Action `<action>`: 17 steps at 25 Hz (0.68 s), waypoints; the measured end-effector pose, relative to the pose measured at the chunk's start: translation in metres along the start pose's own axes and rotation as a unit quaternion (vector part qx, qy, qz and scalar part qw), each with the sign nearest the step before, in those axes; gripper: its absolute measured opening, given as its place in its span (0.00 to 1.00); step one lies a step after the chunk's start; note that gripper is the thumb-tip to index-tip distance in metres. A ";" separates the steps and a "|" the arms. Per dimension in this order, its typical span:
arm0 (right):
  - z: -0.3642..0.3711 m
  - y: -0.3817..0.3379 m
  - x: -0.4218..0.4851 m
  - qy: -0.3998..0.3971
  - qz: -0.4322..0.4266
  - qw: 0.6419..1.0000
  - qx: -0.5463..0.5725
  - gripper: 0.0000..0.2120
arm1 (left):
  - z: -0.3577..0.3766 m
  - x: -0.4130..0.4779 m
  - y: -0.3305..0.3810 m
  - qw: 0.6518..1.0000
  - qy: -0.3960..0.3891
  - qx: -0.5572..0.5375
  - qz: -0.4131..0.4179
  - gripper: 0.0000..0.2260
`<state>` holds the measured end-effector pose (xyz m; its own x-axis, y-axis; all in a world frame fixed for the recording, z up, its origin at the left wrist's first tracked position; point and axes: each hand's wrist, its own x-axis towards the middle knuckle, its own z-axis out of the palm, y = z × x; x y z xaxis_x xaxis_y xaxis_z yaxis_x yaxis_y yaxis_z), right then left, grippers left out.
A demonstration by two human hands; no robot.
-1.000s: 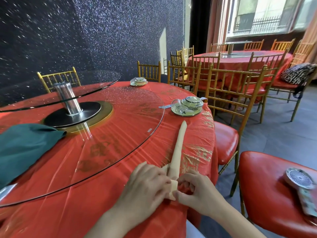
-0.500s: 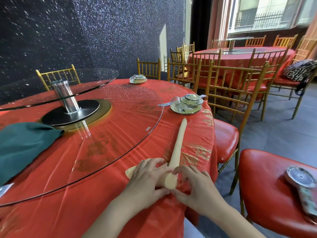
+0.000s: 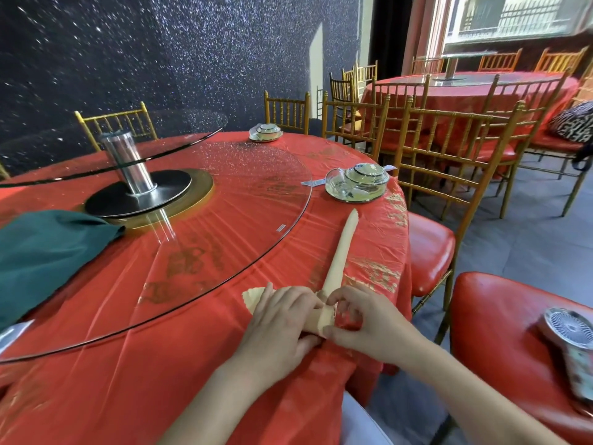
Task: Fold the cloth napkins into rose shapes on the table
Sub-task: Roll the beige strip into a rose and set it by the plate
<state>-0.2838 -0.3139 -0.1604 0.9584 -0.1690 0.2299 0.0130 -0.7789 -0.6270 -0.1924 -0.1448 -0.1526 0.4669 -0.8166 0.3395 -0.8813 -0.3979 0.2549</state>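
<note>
Beyond the left grip [image 3: 282, 319], a glass turntable [image 3: 240, 187] and stacked dishes [image 3: 357, 183]; far to its right, a fan [image 3: 569, 327] on a red chair [image 3: 497, 316].

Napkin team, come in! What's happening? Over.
Left hand and right hand grip cream napkin at near end. Rolled tail points toward tea set, not touching.

1. rolled napkin [image 3: 340, 248]: lower centre, on table [image 3: 96, 396], btw turntable [image 3: 224, 220] & table edge.
2. L hand [image 3: 279, 319] & R hand [image 3: 369, 322] on its near end.
3. dish set [image 3: 356, 184] just beyond its far tip.
4. spare napkin [image 3: 41, 252] on turntable, left edge of frame.
</note>
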 end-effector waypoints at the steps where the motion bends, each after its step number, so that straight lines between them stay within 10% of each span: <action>1: -0.009 0.001 0.004 -0.032 -0.003 0.999 -0.011 0.19 | -0.002 0.002 0.001 1.000 -0.018 0.005 0.001 0.18; 17: -0.006 0.030 0.081 -0.041 0.071 0.982 -0.170 0.26 | -0.027 0.020 0.007 0.983 -0.165 -0.065 -0.036 0.15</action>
<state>-0.2077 -0.3545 -0.1556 0.9636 -0.2524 0.0882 -0.2053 -0.9099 -0.3605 -0.1871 -0.1525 -0.1191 0.4596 -0.8881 0.0084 -0.8198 -0.4205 0.3888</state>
